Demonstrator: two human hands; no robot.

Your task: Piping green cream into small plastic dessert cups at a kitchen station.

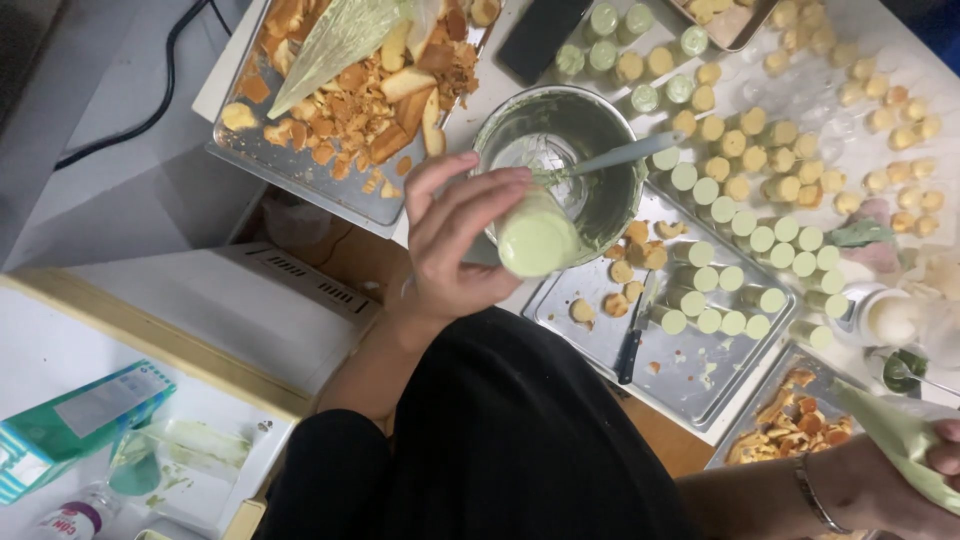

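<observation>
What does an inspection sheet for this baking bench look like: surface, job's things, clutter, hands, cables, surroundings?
Surface: pale table, crowded with trays.
Job's things: small roll topped with green cream; green piping bag.
Clutter: steel bowl with spatula; tray of cake scraps; tray of green-topped rolls; knife; phone.
Hands: left hand holds the roll; right hand grips the piping bag.
Cables: black cable on the floor.
Surroundings: white appliance; teal carton.

Spatula in bowl, beside tray
</observation>
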